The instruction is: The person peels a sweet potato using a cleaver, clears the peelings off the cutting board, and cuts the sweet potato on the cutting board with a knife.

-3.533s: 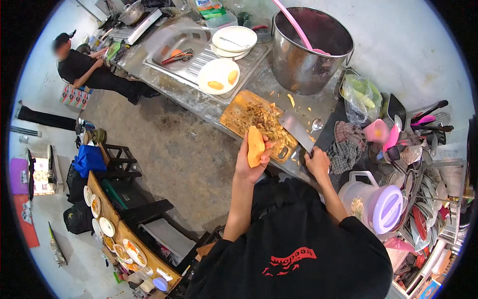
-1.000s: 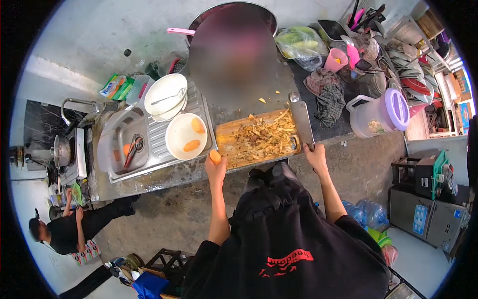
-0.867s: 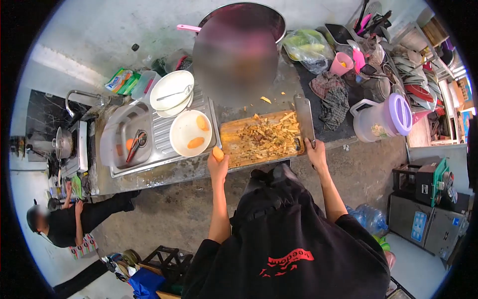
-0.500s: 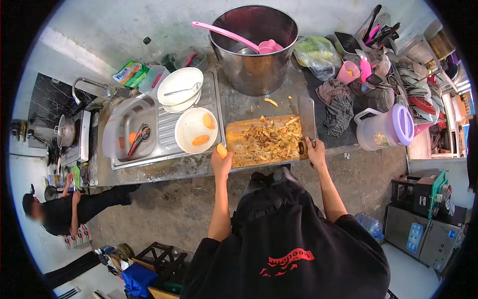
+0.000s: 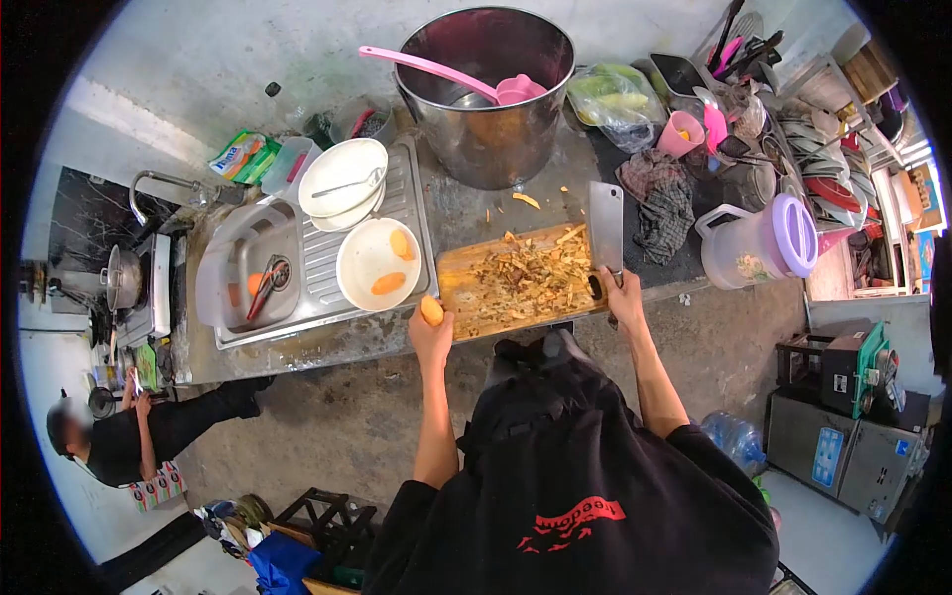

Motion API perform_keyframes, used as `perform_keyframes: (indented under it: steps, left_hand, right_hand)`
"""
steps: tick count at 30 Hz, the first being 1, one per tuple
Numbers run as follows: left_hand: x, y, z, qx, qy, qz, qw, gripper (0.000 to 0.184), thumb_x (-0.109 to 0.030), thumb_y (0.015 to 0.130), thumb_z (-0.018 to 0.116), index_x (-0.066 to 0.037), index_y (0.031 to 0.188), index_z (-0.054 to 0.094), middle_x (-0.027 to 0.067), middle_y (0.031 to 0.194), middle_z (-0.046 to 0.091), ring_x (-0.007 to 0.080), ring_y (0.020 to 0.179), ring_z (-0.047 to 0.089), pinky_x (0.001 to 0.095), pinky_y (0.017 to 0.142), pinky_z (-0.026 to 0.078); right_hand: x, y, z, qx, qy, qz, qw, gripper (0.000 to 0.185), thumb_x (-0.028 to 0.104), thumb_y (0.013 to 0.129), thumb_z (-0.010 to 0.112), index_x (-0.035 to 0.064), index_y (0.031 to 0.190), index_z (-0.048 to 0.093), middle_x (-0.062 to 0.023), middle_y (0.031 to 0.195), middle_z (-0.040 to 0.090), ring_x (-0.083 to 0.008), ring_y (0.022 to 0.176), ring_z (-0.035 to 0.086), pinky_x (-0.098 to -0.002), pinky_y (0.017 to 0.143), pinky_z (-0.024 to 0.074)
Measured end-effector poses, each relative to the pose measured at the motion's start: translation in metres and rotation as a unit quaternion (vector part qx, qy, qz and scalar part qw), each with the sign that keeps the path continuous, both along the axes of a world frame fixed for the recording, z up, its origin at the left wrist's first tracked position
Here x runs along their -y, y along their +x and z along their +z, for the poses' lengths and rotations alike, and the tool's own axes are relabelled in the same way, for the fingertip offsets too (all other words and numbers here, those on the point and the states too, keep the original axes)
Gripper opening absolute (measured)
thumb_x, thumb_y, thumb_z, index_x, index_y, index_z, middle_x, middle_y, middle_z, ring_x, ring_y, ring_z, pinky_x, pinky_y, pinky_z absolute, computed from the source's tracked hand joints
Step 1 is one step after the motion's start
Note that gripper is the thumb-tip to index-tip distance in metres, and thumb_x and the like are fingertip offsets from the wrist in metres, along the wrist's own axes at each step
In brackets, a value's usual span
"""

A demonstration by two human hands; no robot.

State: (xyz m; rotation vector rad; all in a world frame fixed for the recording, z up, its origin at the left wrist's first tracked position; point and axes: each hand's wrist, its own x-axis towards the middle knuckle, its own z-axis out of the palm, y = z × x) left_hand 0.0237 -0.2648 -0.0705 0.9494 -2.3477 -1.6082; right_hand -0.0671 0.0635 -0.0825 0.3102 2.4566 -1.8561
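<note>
My left hand (image 5: 431, 337) is closed round a peeled orange root vegetable (image 5: 431, 310) at the left end of the cutting board. My right hand (image 5: 623, 297) grips the handle of a cleaver (image 5: 606, 226), whose wide blade points away from me along the board's right end. Peelings (image 5: 526, 273) lie heaped over the wooden cutting board (image 5: 459, 307). Left of the board, a white bowl (image 5: 349, 283) on the drainboard holds two peeled pieces (image 5: 388, 284).
Behind the board stands a large metal pot (image 5: 486, 144) with a pink ladle (image 5: 518, 90). The sink (image 5: 248, 248) and stacked plates (image 5: 342, 178) are left; a cloth (image 5: 662, 203) and lidded jug (image 5: 759, 238) are right. Another person (image 5: 119, 436) stands far left.
Since the earliest frame the view has swung round, and my left hand has lowered the vegetable to the board's left end. The cleaver has moved from over the peelings to the board's right end.
</note>
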Motion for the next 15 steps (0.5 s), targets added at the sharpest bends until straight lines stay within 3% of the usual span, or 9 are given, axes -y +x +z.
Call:
perform_keyframes:
  steps: [2, 5, 7, 10, 14, 15]
  left_hand:
    - [-0.001, 0.003, 0.003, 0.002, 0.001, -0.003, 1.000, 0.027, -0.007, 0.071, 0.066, 0.000, 0.095, 0.060, 0.0126, 0.084, 0.063, 0.0228, 0.077, 0.061, 0.0343, 0.073, 0.047]
    - [-0.001, 0.007, -0.002, -0.004, -0.007, -0.005, 1.000, 0.025, -0.006, 0.070, 0.065, 0.000, 0.094, 0.060, 0.0111, 0.082, 0.062, 0.0199, 0.074, 0.060, 0.0329, 0.071, 0.046]
    - [-0.001, 0.013, -0.008, -0.007, -0.015, 0.000, 1.000, 0.024, -0.005, 0.070, 0.065, 0.000, 0.093, 0.060, 0.0104, 0.080, 0.062, 0.0192, 0.072, 0.059, 0.0323, 0.069, 0.046]
    - [-0.008, 0.019, 0.001, -0.011, 0.016, 0.020, 1.000, 0.021, -0.004, 0.070, 0.065, 0.000, 0.090, 0.060, 0.0088, 0.077, 0.060, 0.0175, 0.069, 0.057, 0.0323, 0.067, 0.046]
    - [-0.022, 0.030, 0.010, -0.034, 0.005, 0.031, 0.999, 0.017, -0.003, 0.070, 0.064, 0.000, 0.087, 0.058, 0.0075, 0.074, 0.058, 0.0153, 0.067, 0.054, 0.0318, 0.065, 0.045]
    - [-0.025, 0.033, 0.012, -0.033, 0.023, 0.047, 0.998, 0.017, -0.003, 0.071, 0.064, 0.000, 0.086, 0.057, 0.0073, 0.074, 0.058, 0.0143, 0.067, 0.054, 0.0310, 0.064, 0.045]
  right_hand:
    - [-0.004, 0.002, -0.003, -0.015, -0.033, 0.002, 0.999, 0.030, 0.022, 0.089, 0.062, -0.0037, 0.075, 0.056, 0.0024, 0.059, 0.040, -0.0074, 0.058, 0.033, -0.0290, 0.050, 0.0277]
    - [-0.012, 0.000, -0.012, 0.020, 0.030, 0.049, 0.998, 0.025, 0.019, 0.088, 0.062, -0.0047, 0.080, 0.060, 0.0009, 0.062, 0.049, -0.0076, 0.061, 0.039, -0.0284, 0.053, 0.0334]
    - [-0.011, 0.005, 0.000, 0.017, 0.039, 0.060, 0.997, 0.019, 0.013, 0.086, 0.063, -0.0056, 0.086, 0.062, -0.0024, 0.069, 0.059, -0.0087, 0.067, 0.048, -0.0288, 0.060, 0.0405]
    - [-0.010, 0.010, 0.000, 0.026, 0.023, 0.100, 0.994, 0.016, 0.008, 0.084, 0.063, -0.0060, 0.093, 0.063, -0.0052, 0.076, 0.064, -0.0101, 0.073, 0.053, -0.0304, 0.066, 0.0443]
    - [-0.010, 0.013, 0.002, -0.054, 0.047, 0.110, 0.991, 0.018, 0.006, 0.083, 0.064, -0.0057, 0.096, 0.063, -0.0039, 0.077, 0.064, -0.0101, 0.074, 0.053, -0.0299, 0.067, 0.0446]
    - [-0.012, 0.012, 0.002, -0.047, 0.030, 0.107, 0.993, 0.015, 0.007, 0.084, 0.064, -0.0048, 0.093, 0.063, -0.0002, 0.075, 0.060, -0.0083, 0.071, 0.050, -0.0277, 0.063, 0.0420]
